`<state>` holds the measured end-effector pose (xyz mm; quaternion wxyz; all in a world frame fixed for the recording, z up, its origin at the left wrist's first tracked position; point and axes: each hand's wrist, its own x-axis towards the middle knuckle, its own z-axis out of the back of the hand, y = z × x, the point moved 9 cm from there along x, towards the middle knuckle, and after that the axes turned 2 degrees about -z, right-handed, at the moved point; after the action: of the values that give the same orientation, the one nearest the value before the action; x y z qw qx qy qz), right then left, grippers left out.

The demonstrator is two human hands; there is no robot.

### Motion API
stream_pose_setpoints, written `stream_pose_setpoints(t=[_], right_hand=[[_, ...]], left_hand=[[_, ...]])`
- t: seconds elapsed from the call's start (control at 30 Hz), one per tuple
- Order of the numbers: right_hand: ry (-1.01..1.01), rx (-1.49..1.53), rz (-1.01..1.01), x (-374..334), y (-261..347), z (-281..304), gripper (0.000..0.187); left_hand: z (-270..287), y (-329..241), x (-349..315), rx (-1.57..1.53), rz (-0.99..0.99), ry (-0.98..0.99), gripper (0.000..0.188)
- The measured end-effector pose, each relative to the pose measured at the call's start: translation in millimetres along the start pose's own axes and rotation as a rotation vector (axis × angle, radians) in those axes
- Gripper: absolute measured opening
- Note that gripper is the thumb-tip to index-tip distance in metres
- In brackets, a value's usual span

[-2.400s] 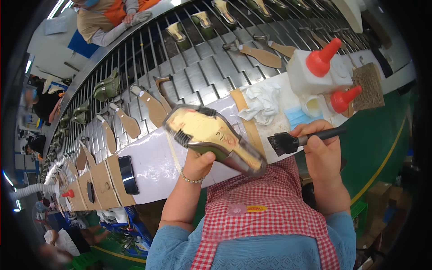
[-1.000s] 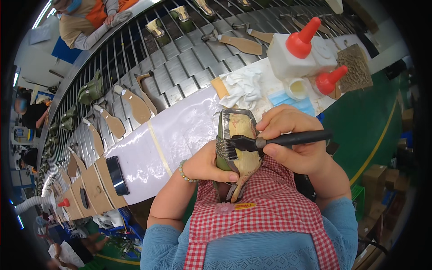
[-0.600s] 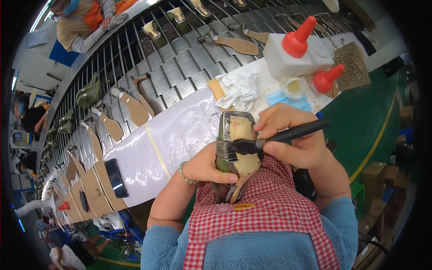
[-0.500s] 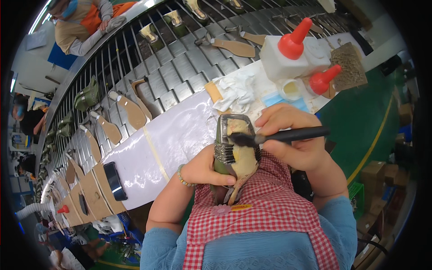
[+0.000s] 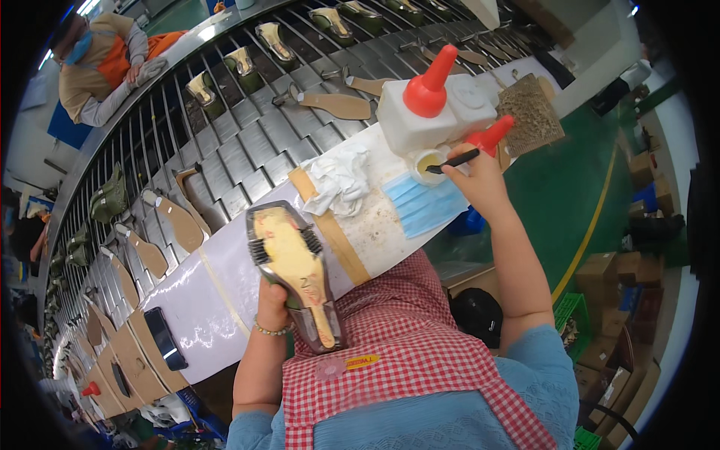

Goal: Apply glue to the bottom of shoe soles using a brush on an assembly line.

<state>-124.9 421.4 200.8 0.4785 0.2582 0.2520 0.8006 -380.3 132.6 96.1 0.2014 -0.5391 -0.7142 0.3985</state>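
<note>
Over the near edge of the bench [image 5: 206,319], I can see the left grip [image 5: 271,309] grasping a shoe [image 5: 289,240]. The shoe is bottom side up, so its pale yellow underside faces me. Its wide end points away from the person and its thin end is by the red and white checked apron [image 5: 397,330]. The thumb is at the shoe's left side, and the other fingers are hidden under it. A bead bracelet [image 5: 271,331] sits on that wrist.

Farther to the right, the right grip [image 5: 484,182] is pinching a black brush [image 5: 463,157]. The brush tip is at the mouth of a small white cup [image 5: 413,166] with yellow stuff inside, but I can't tell how deep it goes.

Behind the cup stands a big white bottle [image 5: 409,124] with a red pointed top. Another red top [image 5: 495,133] is just beyond the right grip. Close by, I see a blue face mask [image 5: 424,206], a crumpled white cloth [image 5: 337,180] and a rough brown pad [image 5: 529,116].

A phone [image 5: 165,337] lies far to the left. Tan soles [image 5: 337,106] rest on the metal belt [image 5: 255,157], and a co-worker [image 5: 94,75] leans at its far side.
</note>
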Motion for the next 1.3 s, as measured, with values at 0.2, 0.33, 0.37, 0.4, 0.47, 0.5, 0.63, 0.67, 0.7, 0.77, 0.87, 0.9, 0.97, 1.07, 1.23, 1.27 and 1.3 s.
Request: stream_pose_setpoints(t=[0.2, 0.33, 0.37, 0.4, 0.47, 0.5, 0.63, 0.67, 0.7, 0.77, 0.87, 0.9, 0.97, 1.07, 1.23, 1.27, 1.3], right_hand=[[0.042, -0.008, 0.040, 5.8, -13.1, -10.7, 0.024], [0.025, 0.534, -0.187, 0.5, -56.1, -7.5, 0.018], [0.011, 0.687, -0.220, -1.8, -65.5, -5.7, 0.017], [0.009, 0.684, -0.221, -4.1, -65.1, -4.3, 0.017], [-0.001, 1.118, -0.598, -21.7, -86.2, -21.4, 0.021], [0.005, 1.202, -0.647, -26.7, -90.6, -27.9, 0.026], [-0.095, 1.331, -0.898, -41.5, -112.7, -51.0, 0.031], [-0.099, 1.331, -0.900, -41.1, -116.5, -53.6, 0.031], [-0.102, 1.342, -0.957, -41.8, -123.4, -59.2, 0.030], [-0.105, 1.356, -1.019, -43.2, -132.9, -67.0, 0.030], [-0.088, 1.536, -0.970, -38.4, -134.3, -75.6, 0.031], [-0.081, 1.637, -0.888, -34.3, -136.0, -74.3, 0.029], [-0.055, 1.801, -0.743, -27.9, -123.4, -49.0, 0.024], [-0.032, 1.671, -0.555, -39.5, -71.5, 2.2, 0.026], [0.337, 1.291, 0.001, -70.1, 81.6, 7.8, 0.024], [0.422, 1.214, 0.030, -81.8, 104.5, -1.8, 0.022], [0.502, 1.189, 0.004, -91.9, 123.3, -11.2, 0.019]], left_hand=[[29.2, 4.0, -0.9, 0.021, -0.019, -0.097, 0.093], [14.8, -4.9, -2.0, 0.048, -0.006, -0.112, 0.096], [10.0, -5.9, -0.9, 0.046, 0.006, -0.103, 0.096], [9.2, -6.1, 0.1, 0.044, 0.008, -0.100, 0.096], [7.8, -5.5, 2.3, 0.025, 0.021, -0.078, 0.097], [3.1, -7.9, 4.8, 0.049, 0.027, -0.050, 0.098], [0.1, -7.7, 9.6, 0.043, 0.040, -0.043, 0.098], [-0.4, -7.8, 9.9, 0.036, 0.043, -0.038, 0.098], [-1.5, -7.3, 10.9, 0.028, 0.044, -0.032, 0.098], [-3.5, -6.3, 11.3, 0.045, 0.062, -0.031, 0.099], [-0.1, 5.4, 8.3, -0.030, 0.107, -0.017, 0.101], [10.5, 14.0, 5.6, -0.075, 0.146, -0.104, 0.101], [8.8, 24.9, 12.2, -0.103, 0.143, -0.129, 0.098], [-36.6, 19.1, 21.1, -0.309, 0.197, 0.113, 0.076], [-61.9, 8.3, 25.8, -0.202, 0.162, 0.113, 0.068], [-65.7, 6.6, 25.1, -0.206, 0.167, 0.105, 0.068], [-69.2, 2.4, 24.2, -0.158, 0.151, 0.088, 0.067]])
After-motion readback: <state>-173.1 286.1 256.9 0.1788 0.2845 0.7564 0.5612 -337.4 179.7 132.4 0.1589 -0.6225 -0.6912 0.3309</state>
